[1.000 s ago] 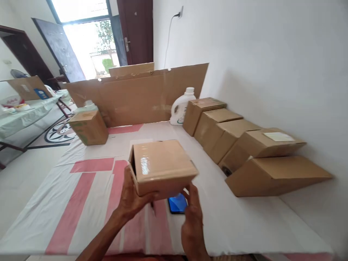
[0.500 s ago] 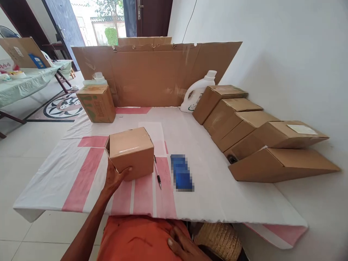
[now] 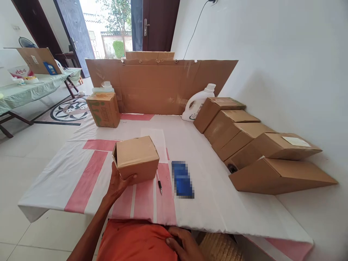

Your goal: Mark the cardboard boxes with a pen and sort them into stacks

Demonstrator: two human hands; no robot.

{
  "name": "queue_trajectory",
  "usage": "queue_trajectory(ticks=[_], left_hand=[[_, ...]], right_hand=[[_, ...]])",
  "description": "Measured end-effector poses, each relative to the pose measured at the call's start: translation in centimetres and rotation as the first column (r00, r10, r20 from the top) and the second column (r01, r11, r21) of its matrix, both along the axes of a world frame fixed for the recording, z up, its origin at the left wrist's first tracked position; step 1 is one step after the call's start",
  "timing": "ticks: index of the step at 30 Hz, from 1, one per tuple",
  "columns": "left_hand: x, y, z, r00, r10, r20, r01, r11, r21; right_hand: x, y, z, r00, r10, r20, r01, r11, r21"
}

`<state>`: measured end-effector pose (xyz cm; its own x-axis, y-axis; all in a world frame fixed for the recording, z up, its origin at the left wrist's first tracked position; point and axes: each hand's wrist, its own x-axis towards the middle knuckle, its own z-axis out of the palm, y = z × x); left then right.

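My left hand (image 3: 119, 184) grips a small brown cardboard box (image 3: 137, 165) at its near left corner, thumb along the front face and the other fingers partly hidden at the left side. The box's left end looks open, and whether its base touches the table cannot be made out. Just right of it lies a black-tipped pen (image 3: 160, 185), its far end hidden by the box. A blue pixelated item (image 3: 182, 180) lies further right. Against the orange shirt, below the table edge, my right hand (image 3: 185, 242) rests with thumb and forefinger apart, holding nothing visible.
Several cardboard boxes (image 3: 251, 128) line the table's right side by the wall. A white jug (image 3: 199, 102) stands behind them, before an upright cardboard sheet (image 3: 152, 87). Another carton (image 3: 104, 110) stands at the back left. A white-and-pink cloth (image 3: 212, 210) covers the table.
The view has tilted up, so the scene sits lower. The box in my left hand has shifted slightly right and covers more of the pen. My right hand stays at the shirt.
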<state>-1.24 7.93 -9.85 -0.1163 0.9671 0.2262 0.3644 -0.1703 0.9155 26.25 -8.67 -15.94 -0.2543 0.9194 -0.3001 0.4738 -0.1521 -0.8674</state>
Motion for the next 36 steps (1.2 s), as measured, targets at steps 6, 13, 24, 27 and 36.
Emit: queue_trajectory(ticks=[6,13,24,27,36], left_hand=[[-0.6,-0.1,-0.1,0.999,0.0,-0.043,0.0,1.0,0.001],[-1.5,0.1,0.1,0.998,-0.022,-0.056,0.022,1.0,-0.002],[-2.0,-1.6,1.0,0.996,-0.044,0.081,0.039,0.997,0.06],[-1.9,-1.4,1.9,0.995,-0.058,0.087,0.051,0.995,0.085],[-1.6,2.4,0.0,0.997,-0.042,0.059,0.046,0.997,-0.062]], right_hand=[[4.0,2.8,2.5,0.984,-0.159,-0.082,0.144,0.976,-0.162],[9.5,5.2,8.6,0.883,-0.445,-0.151,0.424,0.892,-0.156],[0.7,10.0,22.5,0.455,-0.128,-0.881,0.152,0.986,-0.065],[-3.0,9.0,23.5,0.184,-0.107,-0.977,0.011,0.994,-0.107],[-5.3,7.5,21.7,0.315,0.0,-0.949,-0.219,0.973,-0.072]])
